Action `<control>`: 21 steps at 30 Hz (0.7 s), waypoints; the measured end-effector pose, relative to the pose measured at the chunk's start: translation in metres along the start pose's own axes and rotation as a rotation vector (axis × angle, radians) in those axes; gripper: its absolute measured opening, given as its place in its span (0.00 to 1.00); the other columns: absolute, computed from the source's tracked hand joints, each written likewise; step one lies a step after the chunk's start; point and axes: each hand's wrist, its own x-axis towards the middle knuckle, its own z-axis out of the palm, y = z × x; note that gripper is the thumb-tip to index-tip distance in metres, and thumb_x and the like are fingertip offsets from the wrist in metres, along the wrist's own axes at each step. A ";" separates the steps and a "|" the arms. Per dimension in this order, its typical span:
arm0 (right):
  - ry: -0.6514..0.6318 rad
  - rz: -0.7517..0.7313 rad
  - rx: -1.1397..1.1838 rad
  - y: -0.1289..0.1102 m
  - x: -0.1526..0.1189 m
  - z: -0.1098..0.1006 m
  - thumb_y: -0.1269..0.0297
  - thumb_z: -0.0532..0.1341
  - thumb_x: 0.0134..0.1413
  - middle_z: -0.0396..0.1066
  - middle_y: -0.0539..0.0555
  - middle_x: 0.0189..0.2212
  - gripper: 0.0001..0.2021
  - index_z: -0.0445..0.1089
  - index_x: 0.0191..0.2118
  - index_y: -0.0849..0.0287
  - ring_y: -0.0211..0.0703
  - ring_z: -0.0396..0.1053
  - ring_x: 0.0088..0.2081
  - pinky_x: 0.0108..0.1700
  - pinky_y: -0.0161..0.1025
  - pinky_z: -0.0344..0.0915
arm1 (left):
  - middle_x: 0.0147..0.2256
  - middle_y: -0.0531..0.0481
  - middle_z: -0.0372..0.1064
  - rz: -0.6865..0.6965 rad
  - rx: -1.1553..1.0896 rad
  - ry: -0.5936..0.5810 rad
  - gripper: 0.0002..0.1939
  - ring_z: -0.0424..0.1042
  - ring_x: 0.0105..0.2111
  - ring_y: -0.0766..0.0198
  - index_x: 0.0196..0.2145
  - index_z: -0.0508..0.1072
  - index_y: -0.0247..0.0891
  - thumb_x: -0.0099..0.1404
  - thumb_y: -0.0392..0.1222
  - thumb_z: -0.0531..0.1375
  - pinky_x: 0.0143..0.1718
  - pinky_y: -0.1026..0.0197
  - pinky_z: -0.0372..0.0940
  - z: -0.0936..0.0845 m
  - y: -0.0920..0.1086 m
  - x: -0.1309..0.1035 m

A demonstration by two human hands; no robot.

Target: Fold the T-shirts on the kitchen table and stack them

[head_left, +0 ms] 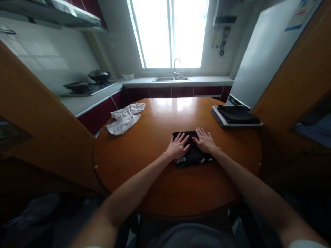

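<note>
A folded black garment with white lettering along its near edge lies on the wooden table. My left hand rests flat on its left part, fingers spread. On its upper right part lies my right hand, also flat with the fingers stretched out. Neither hand grips the cloth, and both cover some of it. Over at the table's far left is a crumpled light grey garment. A stack of folded clothes, black on top and white and grey below, sits at the right edge.
Beyond the table runs a counter with a sink and tap under a bright window. At the left, a stove carries a lidded pan. A tall fridge stands to the right, and wooden door panels flank both sides.
</note>
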 end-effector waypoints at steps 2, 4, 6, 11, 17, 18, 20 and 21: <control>-0.021 0.101 0.012 0.017 -0.001 -0.009 0.48 0.43 0.71 0.41 0.62 0.73 0.34 0.47 0.73 0.65 0.52 0.37 0.74 0.71 0.60 0.35 | 0.72 0.43 0.41 -0.005 0.002 0.005 0.33 0.39 0.72 0.47 0.71 0.53 0.43 0.75 0.58 0.47 0.69 0.32 0.36 -0.004 0.003 -0.001; 0.027 0.181 0.019 0.026 -0.006 -0.018 0.50 0.42 0.71 0.42 0.64 0.73 0.34 0.47 0.72 0.69 0.53 0.39 0.73 0.71 0.60 0.38 | 0.72 0.43 0.44 0.009 0.013 0.046 0.32 0.40 0.72 0.47 0.70 0.56 0.42 0.75 0.58 0.47 0.69 0.33 0.36 -0.009 0.008 -0.004; 0.163 0.199 0.008 0.024 -0.015 -0.025 0.55 0.41 0.71 0.44 0.65 0.73 0.32 0.48 0.72 0.72 0.53 0.40 0.73 0.71 0.59 0.40 | 0.72 0.43 0.46 0.056 0.024 0.108 0.31 0.40 0.72 0.50 0.70 0.57 0.40 0.75 0.56 0.47 0.70 0.37 0.35 -0.011 0.018 -0.009; 0.189 -0.047 -0.071 -0.006 -0.052 -0.015 0.58 0.42 0.70 0.45 0.60 0.73 0.30 0.49 0.72 0.66 0.47 0.40 0.73 0.72 0.53 0.41 | 0.72 0.37 0.42 0.146 0.017 0.046 0.37 0.38 0.73 0.50 0.71 0.51 0.30 0.74 0.58 0.46 0.70 0.40 0.38 0.000 0.037 -0.022; -0.019 0.017 -0.128 0.008 -0.072 -0.006 0.48 0.44 0.70 0.39 0.58 0.74 0.34 0.45 0.74 0.62 0.49 0.38 0.74 0.71 0.58 0.39 | 0.72 0.33 0.38 0.178 -0.017 0.005 0.43 0.37 0.73 0.47 0.71 0.50 0.28 0.71 0.64 0.48 0.70 0.40 0.35 0.010 0.038 -0.028; -0.037 0.046 -0.119 0.013 -0.072 -0.010 0.48 0.43 0.71 0.39 0.58 0.74 0.34 0.44 0.74 0.63 0.49 0.37 0.74 0.71 0.58 0.39 | 0.72 0.33 0.39 0.177 -0.032 0.008 0.44 0.37 0.73 0.46 0.71 0.51 0.29 0.71 0.65 0.49 0.70 0.40 0.36 0.008 0.037 -0.027; -0.051 0.107 -0.091 0.018 -0.068 -0.021 0.49 0.42 0.71 0.39 0.60 0.74 0.34 0.44 0.74 0.64 0.50 0.37 0.74 0.71 0.59 0.39 | 0.71 0.35 0.42 0.177 -0.082 0.014 0.43 0.40 0.72 0.46 0.70 0.54 0.31 0.70 0.65 0.50 0.70 0.41 0.38 0.003 0.034 -0.022; -0.037 0.128 -0.076 0.017 -0.065 -0.027 0.49 0.42 0.71 0.39 0.61 0.74 0.34 0.44 0.74 0.65 0.51 0.37 0.74 0.71 0.60 0.39 | 0.71 0.36 0.46 0.162 -0.114 0.032 0.41 0.43 0.72 0.47 0.70 0.56 0.32 0.71 0.64 0.50 0.70 0.42 0.41 0.000 0.032 -0.018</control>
